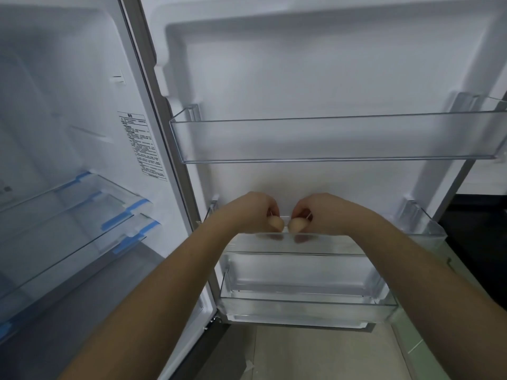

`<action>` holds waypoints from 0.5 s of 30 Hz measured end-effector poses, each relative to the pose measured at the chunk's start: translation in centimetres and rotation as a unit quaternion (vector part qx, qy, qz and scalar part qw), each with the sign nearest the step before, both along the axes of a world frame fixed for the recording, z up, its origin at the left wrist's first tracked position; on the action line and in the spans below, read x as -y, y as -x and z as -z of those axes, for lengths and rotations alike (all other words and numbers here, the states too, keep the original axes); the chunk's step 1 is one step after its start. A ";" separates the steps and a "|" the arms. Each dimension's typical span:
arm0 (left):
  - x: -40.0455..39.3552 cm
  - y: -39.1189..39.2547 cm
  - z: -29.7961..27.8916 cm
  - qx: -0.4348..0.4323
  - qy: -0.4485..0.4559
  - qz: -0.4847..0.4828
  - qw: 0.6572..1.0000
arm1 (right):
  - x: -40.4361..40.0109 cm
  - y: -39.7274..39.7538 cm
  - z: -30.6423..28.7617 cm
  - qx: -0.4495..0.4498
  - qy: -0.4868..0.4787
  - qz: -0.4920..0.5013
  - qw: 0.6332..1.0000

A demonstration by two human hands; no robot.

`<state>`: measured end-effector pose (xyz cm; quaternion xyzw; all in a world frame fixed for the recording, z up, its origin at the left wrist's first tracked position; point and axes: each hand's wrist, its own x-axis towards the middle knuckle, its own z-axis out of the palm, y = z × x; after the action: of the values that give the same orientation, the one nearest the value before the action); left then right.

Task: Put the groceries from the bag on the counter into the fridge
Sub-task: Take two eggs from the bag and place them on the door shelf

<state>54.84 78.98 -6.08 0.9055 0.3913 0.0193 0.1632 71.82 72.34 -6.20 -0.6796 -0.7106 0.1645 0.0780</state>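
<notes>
1. Step in hand, as I read it: seating two small pale items in the middle door bin [428,234] of the open fridge door [315,78]. Both hands sit over the bin's centre, close together but not touching.
2. Left hand [256,211]: fingers curled, pinching a small pale rounded item [276,222] that hangs below the fingertips. A thin stick or stem seems to run up from it into the pinch; too small to be sure.
3. Right hand [315,211]: same pinch on a second pale item [295,224], also with a thin stick showing near the fingers.
4. The items: smooth, beige, egg-like lumps, just beside each other, level with the bin's front rim. Whether they already rest on the bin floor I cannot tell; clear plastic and reflections hide it.
5. Doing it well: lower straight down behind the front wall, let each item bear weight before easing the pinch, release one at a time. Rounded shapes will likely roll, so park them against a wall or each other.
6. Risk: knocking the rim on the way down, or dropping them through to the lower bin [307,308].
7. Upper door bin [329,138] holds nothing I can see; glass shelves [82,215] with blue tape sit in the fridge cavity at left.
8. Bag and table not in view, so the remaining load is unknown.
</notes>
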 end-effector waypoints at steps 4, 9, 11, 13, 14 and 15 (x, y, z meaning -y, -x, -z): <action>-0.1 -0.1 0.1 -0.009 -0.006 -0.002 1.000 | 0.0 -0.3 0.4 -0.024 -0.001 0.004 1.000; -0.2 -0.3 0.4 -0.002 -0.015 -0.009 1.000 | 0.3 -0.8 0.7 -0.040 -0.014 0.013 0.999; -0.3 -0.5 0.6 -0.006 -0.019 -0.007 1.000 | 0.5 -1.0 0.8 -0.056 -0.017 0.024 0.998; -0.3 -0.7 0.6 -0.010 -0.026 -0.003 1.000 | 0.7 -1.2 0.8 -0.075 -0.016 0.038 0.996; -0.3 -0.7 0.5 -0.012 -0.029 0.000 0.999 | 0.9 -1.3 0.8 -0.081 -0.017 0.043 0.996; -0.2 -0.8 0.5 -0.014 -0.033 0.002 0.999 | 1.0 -1.4 0.8 -0.085 -0.018 0.048 0.995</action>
<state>55.68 79.20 -6.55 0.9113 0.3910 0.0191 0.1275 73.25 71.37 -6.99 -0.6946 -0.6711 0.2052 0.1581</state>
